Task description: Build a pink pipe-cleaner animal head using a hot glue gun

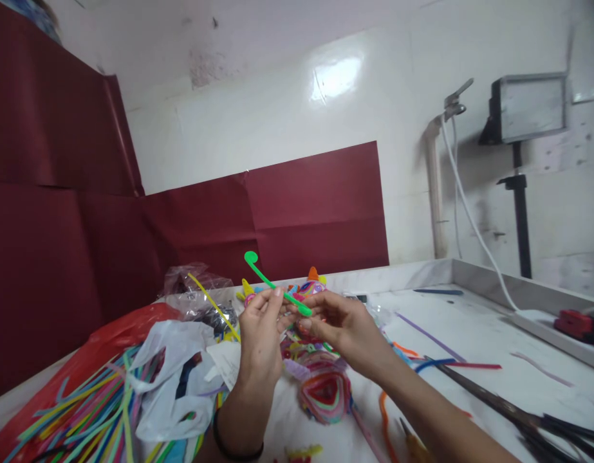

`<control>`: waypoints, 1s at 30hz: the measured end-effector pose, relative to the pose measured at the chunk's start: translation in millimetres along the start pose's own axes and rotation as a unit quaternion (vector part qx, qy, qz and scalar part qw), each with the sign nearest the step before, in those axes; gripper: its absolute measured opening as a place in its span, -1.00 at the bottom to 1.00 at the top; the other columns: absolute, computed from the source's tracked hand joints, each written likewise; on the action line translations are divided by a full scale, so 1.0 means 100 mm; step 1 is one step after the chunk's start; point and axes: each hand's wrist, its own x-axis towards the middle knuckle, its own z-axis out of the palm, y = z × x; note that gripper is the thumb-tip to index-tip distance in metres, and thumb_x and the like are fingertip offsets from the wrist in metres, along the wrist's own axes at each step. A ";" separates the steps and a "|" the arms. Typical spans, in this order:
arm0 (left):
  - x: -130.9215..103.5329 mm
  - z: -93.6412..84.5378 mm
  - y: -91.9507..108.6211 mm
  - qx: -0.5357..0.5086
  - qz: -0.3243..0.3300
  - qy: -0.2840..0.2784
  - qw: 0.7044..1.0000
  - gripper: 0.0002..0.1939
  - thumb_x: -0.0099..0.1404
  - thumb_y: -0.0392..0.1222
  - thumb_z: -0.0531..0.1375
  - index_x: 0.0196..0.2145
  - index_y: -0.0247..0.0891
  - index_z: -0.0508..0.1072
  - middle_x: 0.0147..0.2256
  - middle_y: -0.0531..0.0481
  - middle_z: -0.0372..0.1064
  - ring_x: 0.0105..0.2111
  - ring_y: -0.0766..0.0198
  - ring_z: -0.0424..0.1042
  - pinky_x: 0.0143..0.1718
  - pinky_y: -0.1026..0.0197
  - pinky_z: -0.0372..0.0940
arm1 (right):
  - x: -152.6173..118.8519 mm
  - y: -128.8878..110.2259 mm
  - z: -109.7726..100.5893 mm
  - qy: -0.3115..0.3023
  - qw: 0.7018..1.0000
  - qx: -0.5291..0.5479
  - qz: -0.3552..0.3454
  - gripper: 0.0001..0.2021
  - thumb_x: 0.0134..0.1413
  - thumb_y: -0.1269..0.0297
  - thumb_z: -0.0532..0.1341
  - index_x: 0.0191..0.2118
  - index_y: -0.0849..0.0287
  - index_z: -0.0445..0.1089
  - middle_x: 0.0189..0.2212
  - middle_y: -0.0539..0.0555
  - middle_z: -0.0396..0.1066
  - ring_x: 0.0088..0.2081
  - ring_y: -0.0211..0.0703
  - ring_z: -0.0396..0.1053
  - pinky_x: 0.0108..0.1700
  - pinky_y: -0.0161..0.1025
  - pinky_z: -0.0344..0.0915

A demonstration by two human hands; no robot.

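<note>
A bright green pipe cleaner (265, 278) is held up over the table, curled into a small coil at its far end and bent at the near end. My left hand (262, 328) pinches it around the middle between thumb and fingers. With thumb and fingertips, my right hand (342, 325) grips the near end. Below the hands lies a round piece of coiled pipe cleaners (325, 392) in pink, red and white. Behind them, colourful pipe-cleaner pieces (313, 283) are partly hidden by the fingers.
Several loose pipe cleaners (91, 411) lie at left beside a white plastic bag (174, 366) and a red bag (118, 331). Large scissors (499, 402) rest at right. A power strip (542, 321) with a red plug (576, 326) lies along the tray's right edge.
</note>
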 end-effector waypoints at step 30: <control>-0.09 0.01 -0.06 0.160 0.088 -0.039 0.982 -0.86 0.03 -0.21 0.36 -0.46 -0.32 0.50 -0.54 0.02 0.50 -0.51 0.35 0.47 -0.47 0.37 0.34 | 0.04 -0.18 -0.05 0.056 0.989 0.054 0.123 -0.68 -0.37 0.15 0.44 -0.67 0.21 0.32 -0.73 -0.05 0.33 -0.66 -0.37 0.18 -0.55 -0.35 0.11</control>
